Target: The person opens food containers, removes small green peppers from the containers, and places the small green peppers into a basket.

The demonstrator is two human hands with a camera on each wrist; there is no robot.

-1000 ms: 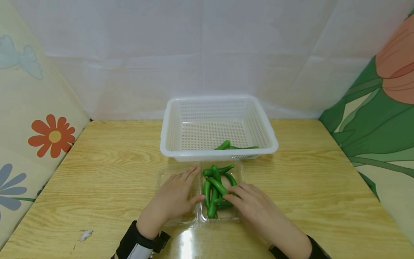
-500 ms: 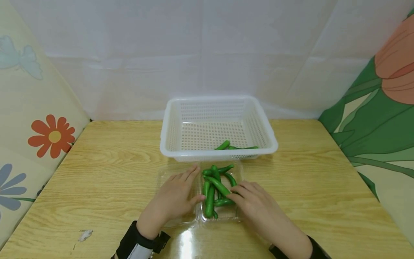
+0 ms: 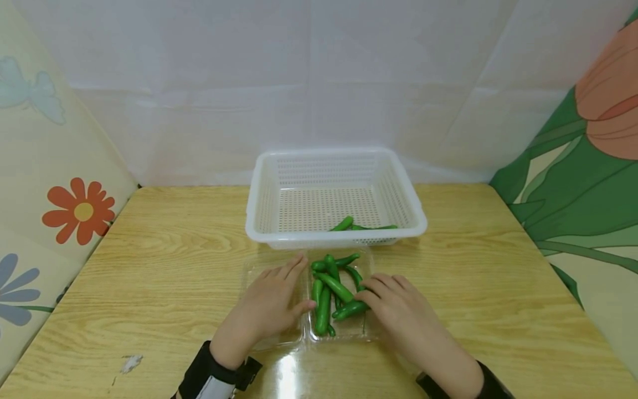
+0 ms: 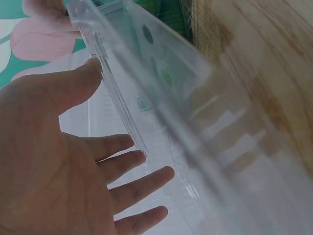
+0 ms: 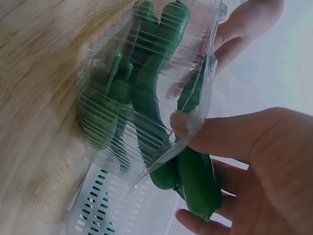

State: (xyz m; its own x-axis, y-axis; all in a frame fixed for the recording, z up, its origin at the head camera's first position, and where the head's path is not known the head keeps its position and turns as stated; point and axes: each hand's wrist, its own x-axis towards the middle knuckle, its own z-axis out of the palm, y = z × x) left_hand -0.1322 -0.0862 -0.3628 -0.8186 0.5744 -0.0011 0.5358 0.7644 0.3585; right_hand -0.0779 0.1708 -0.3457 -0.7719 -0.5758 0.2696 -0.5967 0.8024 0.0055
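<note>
A clear plastic clamshell box [image 3: 365,330] lies unfolded on the table, with several green chili peppers [image 3: 336,288] heaped in its right half. My left hand [image 3: 271,302] lies over the left half, fingers stretched out, the thumb near the middle fold. In the left wrist view its fingers [image 4: 142,191] are spread beside the clear plastic. At the box's right rim my right hand [image 3: 399,305] holds one end of a green chili pepper [image 3: 350,310]. The right wrist view shows this pepper [image 5: 198,183] at the rim between thumb and fingers.
Behind the box stands a white perforated basket [image 3: 337,235] with a few green peppers [image 3: 344,224] visible inside its front wall. The wooden table [image 3: 164,266] has a worn patch [image 3: 132,363] at the front left. A white sheet [image 3: 309,83] hangs behind.
My right hand has shifted slightly right. The pepper at its fingers has lifted at that end and turned to a slant. The lower peppers have settled differently. My left hand has stayed still.
</note>
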